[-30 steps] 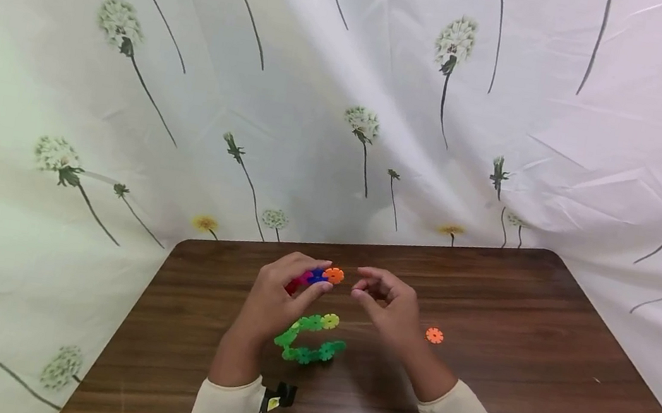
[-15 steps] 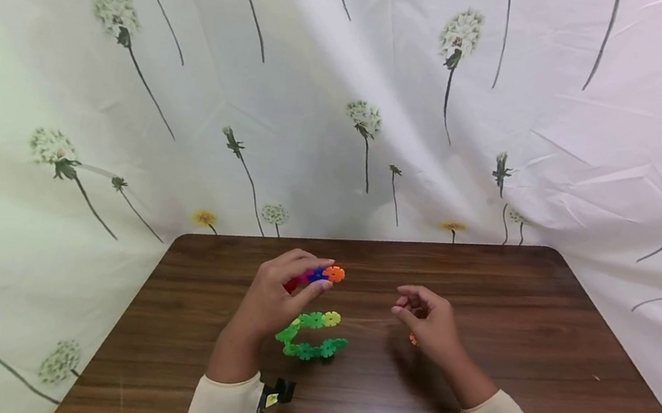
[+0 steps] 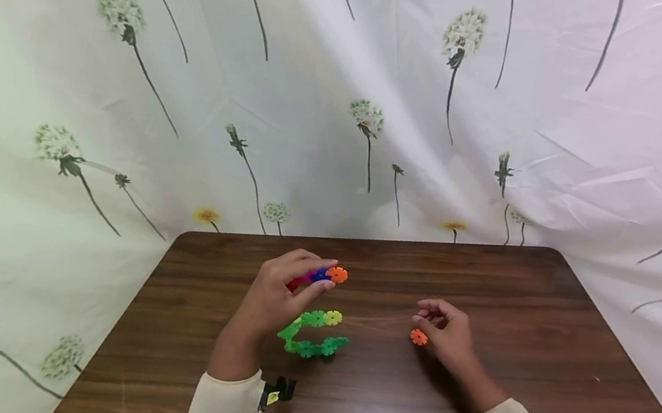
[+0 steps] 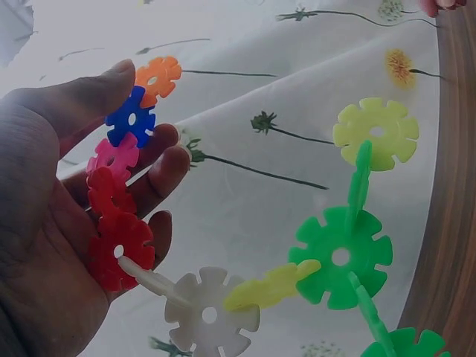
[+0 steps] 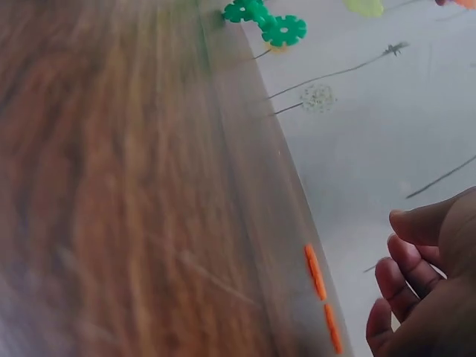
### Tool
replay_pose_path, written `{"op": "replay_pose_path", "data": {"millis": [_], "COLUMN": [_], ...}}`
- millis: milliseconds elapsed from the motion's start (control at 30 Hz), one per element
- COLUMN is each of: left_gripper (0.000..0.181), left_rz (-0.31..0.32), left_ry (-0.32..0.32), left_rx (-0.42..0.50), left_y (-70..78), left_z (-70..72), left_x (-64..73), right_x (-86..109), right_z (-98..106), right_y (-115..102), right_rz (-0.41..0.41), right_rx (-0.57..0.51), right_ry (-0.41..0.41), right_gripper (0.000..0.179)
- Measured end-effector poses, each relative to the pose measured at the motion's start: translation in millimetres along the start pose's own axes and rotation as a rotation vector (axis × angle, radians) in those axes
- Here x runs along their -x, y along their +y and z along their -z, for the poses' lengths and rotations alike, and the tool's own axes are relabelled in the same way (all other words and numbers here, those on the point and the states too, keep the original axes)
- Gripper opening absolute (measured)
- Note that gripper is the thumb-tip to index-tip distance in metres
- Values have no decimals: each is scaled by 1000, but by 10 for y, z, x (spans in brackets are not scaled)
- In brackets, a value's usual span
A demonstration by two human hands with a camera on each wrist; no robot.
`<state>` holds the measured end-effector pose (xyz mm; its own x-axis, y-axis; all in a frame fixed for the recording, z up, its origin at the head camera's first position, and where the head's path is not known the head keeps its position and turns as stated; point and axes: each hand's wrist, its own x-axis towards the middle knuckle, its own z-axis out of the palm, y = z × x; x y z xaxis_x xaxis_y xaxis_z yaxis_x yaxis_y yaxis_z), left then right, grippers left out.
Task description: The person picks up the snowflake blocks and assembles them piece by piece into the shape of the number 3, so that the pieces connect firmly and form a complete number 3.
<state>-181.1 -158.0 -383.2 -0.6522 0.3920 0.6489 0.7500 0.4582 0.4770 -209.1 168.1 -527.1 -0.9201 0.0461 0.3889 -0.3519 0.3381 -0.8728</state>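
My left hand (image 3: 276, 291) pinches a chain of interlocking plastic flower discs (image 4: 125, 126) near its upper end, thumb on one side and fingers behind. An orange disc (image 3: 338, 275) tips the chain, followed by blue, pink and red ones. In the left wrist view, white discs (image 4: 190, 305) link the red to a yellow disc (image 4: 268, 286) and green discs (image 4: 316, 253). The green part hangs below the left hand in the head view. My right hand (image 3: 443, 334), fingers loosely bent and holding nothing, hovers beside a loose orange flower disc (image 3: 418, 337) on the table.
Two loose orange discs (image 5: 315, 271) appear edge-on on the tabletop in the right wrist view. The brown wooden table (image 3: 544, 324) ends at a white cloth with printed dandelions (image 3: 317, 126), hung behind it.
My right hand has moved away from the chain's orange end, rightward and down toward the loose orange disc on the table. My left hand keeps the chain almost in place.
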Motion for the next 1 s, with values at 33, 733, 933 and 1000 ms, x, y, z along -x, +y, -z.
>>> {"op": "replay_pose_path", "data": {"millis": [33, 733, 933, 1000], "left_gripper": [36, 37, 39, 39], "left_rz": [-4, -10, -12, -15], "left_ry": [1, -7, 4, 4], "left_rx": [-5, -19, -24, -24], "left_y": [-2, -20, -22, -30], "left_z": [-2, 10, 2, 1], "left_x": [-4, 31, 36, 36], "right_x": [-2, -40, -51, -53], "right_z": [9, 216, 197, 186], "right_y": [20, 273, 289, 295], "right_rz": [18, 38, 43, 54], "right_rx": [1, 309, 354, 360], "right_ry": [4, -270, -262, -256], "right_gripper": [20, 27, 20, 20]}}
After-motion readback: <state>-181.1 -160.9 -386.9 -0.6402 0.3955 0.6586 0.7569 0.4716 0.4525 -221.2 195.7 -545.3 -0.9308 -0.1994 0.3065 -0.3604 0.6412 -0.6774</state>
